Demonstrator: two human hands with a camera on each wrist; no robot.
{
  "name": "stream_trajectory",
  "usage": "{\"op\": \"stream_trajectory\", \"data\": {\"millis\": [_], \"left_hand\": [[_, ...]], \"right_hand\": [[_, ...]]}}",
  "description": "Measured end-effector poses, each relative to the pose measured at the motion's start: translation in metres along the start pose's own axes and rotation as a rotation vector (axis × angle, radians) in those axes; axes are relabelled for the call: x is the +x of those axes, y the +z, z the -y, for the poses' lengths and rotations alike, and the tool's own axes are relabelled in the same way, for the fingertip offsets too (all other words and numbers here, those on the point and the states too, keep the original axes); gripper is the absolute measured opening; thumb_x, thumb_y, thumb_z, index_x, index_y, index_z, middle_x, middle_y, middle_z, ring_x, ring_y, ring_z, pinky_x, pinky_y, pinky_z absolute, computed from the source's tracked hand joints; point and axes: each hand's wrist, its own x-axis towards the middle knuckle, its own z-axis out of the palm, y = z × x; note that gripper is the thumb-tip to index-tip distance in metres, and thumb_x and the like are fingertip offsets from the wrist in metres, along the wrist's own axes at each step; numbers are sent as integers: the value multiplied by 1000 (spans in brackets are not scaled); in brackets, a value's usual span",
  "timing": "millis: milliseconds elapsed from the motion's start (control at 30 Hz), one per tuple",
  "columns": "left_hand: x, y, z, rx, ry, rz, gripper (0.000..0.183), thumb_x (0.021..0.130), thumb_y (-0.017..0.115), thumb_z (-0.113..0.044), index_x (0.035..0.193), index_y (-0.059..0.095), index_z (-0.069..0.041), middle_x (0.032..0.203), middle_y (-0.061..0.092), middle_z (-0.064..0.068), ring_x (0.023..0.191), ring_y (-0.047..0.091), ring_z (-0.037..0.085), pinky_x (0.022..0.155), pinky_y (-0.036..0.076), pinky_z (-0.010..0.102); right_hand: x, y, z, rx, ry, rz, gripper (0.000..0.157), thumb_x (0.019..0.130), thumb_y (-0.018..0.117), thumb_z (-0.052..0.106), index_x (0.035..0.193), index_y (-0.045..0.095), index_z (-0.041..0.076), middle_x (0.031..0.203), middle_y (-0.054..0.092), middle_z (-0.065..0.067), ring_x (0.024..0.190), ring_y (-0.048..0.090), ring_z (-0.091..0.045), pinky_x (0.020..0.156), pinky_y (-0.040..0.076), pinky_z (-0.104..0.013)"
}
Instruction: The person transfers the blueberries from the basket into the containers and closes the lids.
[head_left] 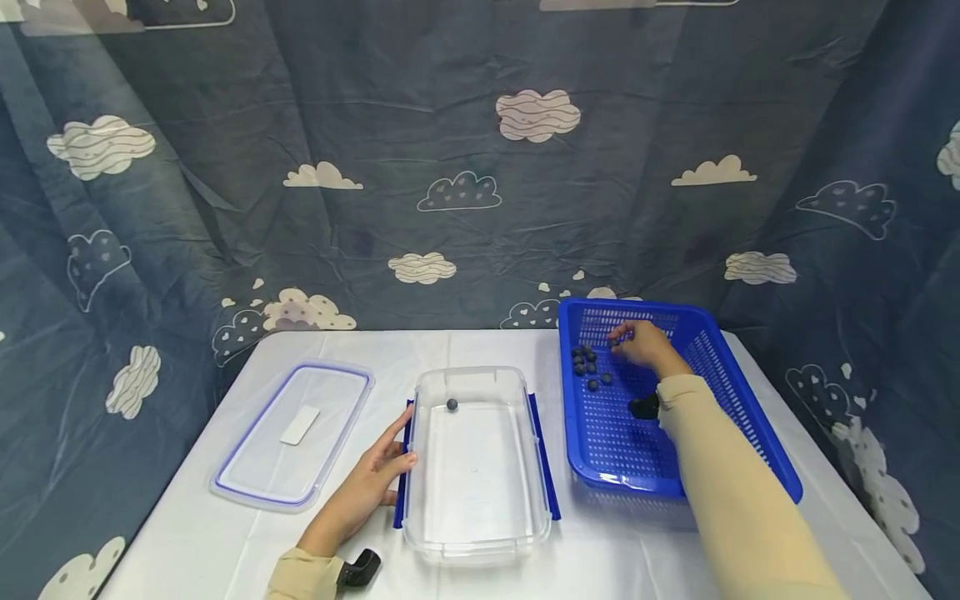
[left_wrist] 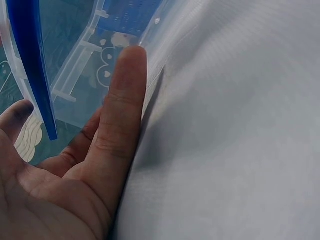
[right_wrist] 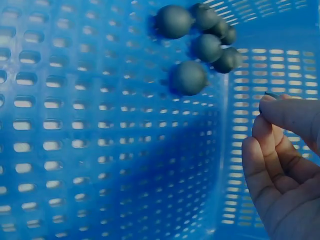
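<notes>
- Dark berry-like balls [right_wrist: 206,48] sit bunched in the far left part of the blue basket [head_left: 615,442], at least 7 by my count.
- Right hand [head_left: 643,343] is way nearer to them, just past the bunch; thumb and fingertips pinch 1 small dark ball [head_left: 615,342], mostly hidden by the fingers.
- Left hand [head_left: 366,479] is loosely spread, fingers fairly straight, touching the left side of the clear container [head_left: 475,500] with the thumb at its blue side latch [head_left: 399,502].
- Key relation imo: container lies left of the right hand and closer to the person, long axis running away from them. Basket's long axis goes roughly the same way, near end angled right.
- 1 lone ball [head_left: 452,405] is in the container, toward the far left corner.
- Balls look matte and round, some with tiny nubs; basket is slotted plastic, container smooth, see-through, round-cornered.
- Further left: clear lid [head_left: 266,467], blue-edged, white label [head_left: 300,425] on it.
- Under everything, creased white cloth [head_left: 615,554]; behind, dark cloud-print fabric [head_left: 450,83].
</notes>
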Motion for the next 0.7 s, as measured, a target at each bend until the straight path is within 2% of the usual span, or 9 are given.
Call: {"op": "stream_trajectory", "data": {"millis": [100, 200, 500, 700], "left_hand": [[-1, 0, -1, 2, -3, -5, 75, 112, 57, -26, 173, 15, -40, 145, 41, 33, 112, 62, 30, 81, 66, 47], [-1, 1, -1, 3, -6, -5, 75, 112, 56, -26, 173, 15, -40, 146, 41, 34, 112, 62, 30, 82, 65, 47], [0, 3, -2, -4, -9, -10, 75, 112, 57, -26, 173, 16, -41, 144, 43, 32, 109, 62, 28, 80, 65, 45], [-1, 3, -2, -1, -11, -11, 76, 111, 58, -26, 173, 16, -40, 140, 44, 31, 108, 62, 28, 78, 66, 45]], "right_hand": [[-1, -6, 4, 22, -16, 11, 27, 96, 72, 6, 120, 70, -6, 93, 69, -15, 83, 61, -25, 74, 50, -34], [-5, -12, 12, 66, -17, 24, 27, 99, 70, 6, 123, 69, -6, 86, 65, -8, 77, 59, -20, 68, 49, -29], [-14, -20, 41, 215, -98, 68, 32, 101, 71, 6, 129, 65, -8, 84, 60, -2, 74, 55, -10, 64, 50, -21], [-23, -20, 56, 327, -143, 113, 36, 102, 71, 4, 133, 62, -12, 93, 65, -6, 80, 58, -8, 73, 58, -21]]}}
